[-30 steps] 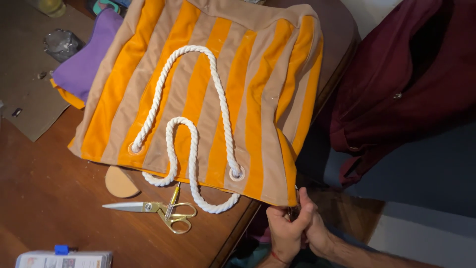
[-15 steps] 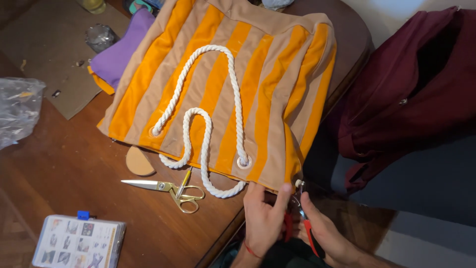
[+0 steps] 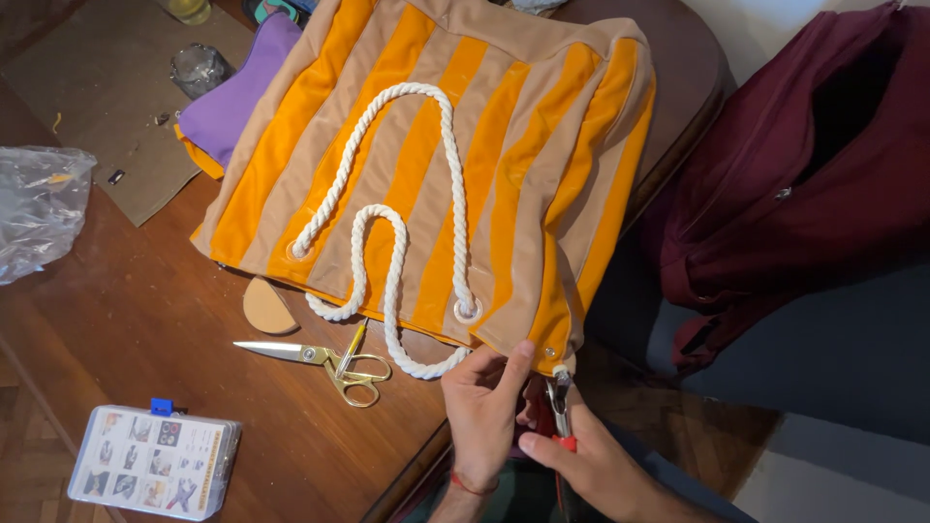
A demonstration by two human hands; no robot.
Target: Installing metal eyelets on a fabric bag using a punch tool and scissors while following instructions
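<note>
An orange and tan striped tote bag (image 3: 455, 165) with white rope handles (image 3: 387, 242) lies flat on a dark wooden table (image 3: 145, 310). My left hand (image 3: 484, 407) presses its thumb and fingers on the bag's near bottom edge, beside a metal eyelet (image 3: 467, 310). My right hand (image 3: 591, 465) grips a red-handled metal tool (image 3: 559, 412) whose tip sits at the bag's near corner, by a small rivet (image 3: 550, 353).
Gold scissors (image 3: 325, 358) and a tan leather scrap (image 3: 266, 305) lie left of my hands. A clear plastic box (image 3: 155, 463) sits near the front left, a crumpled plastic bag (image 3: 39, 208) further left. Purple fabric (image 3: 232, 97) pokes out behind the tote. A maroon bag (image 3: 804, 174) rests at right.
My view has shifted down and left, bringing the plastic box and plastic bag into sight. My hands have risen to the bag's near corner, with the red-handled tool at its edge.
</note>
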